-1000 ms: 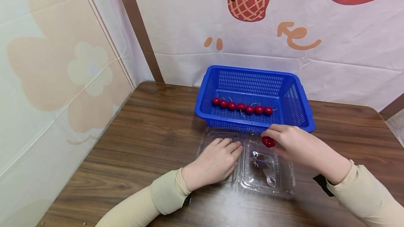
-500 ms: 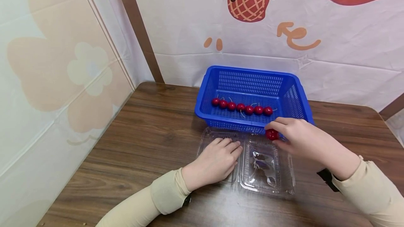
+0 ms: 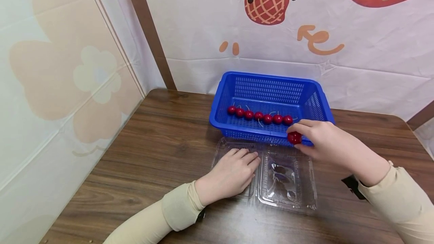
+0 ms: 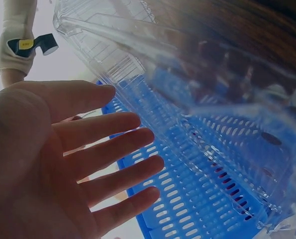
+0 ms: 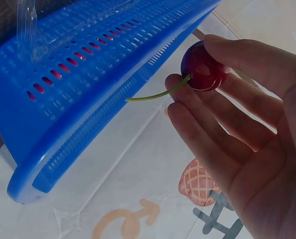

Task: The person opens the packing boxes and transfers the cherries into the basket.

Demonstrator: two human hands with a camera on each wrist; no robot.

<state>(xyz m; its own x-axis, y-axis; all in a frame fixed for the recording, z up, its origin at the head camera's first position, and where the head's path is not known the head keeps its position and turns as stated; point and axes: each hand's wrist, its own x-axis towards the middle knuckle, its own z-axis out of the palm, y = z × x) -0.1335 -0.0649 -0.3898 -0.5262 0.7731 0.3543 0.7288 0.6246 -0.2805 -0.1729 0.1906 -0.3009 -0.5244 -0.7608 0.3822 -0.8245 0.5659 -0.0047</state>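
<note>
My right hand (image 3: 317, 138) pinches a dark red cherry (image 3: 294, 138) between thumb and fingers, close over the front rim of a blue basket (image 3: 251, 128). In the right wrist view the cherry's green stem (image 5: 157, 95) sticks out beside the fingers. Several more cherries (image 3: 259, 116) lie in a row on the basket floor. My left hand (image 3: 232, 174) rests with relaxed fingers over the left half of a clear plastic clamshell box (image 3: 264, 195), which lies unfolded in front of the basket. The left wrist view shows its fingers (image 4: 123, 154) spread and holding nothing.
The wooden table (image 3: 162, 142) carries both the basket and the box. Behind the basket hangs a white printed cloth (image 3: 196, 70), and another cloth panel (image 3: 68, 86) borders the table on the left.
My right hand has moved up and slightly right with the cherry, from over the clear box to the basket's front rim. My left hand has stayed in place.
</note>
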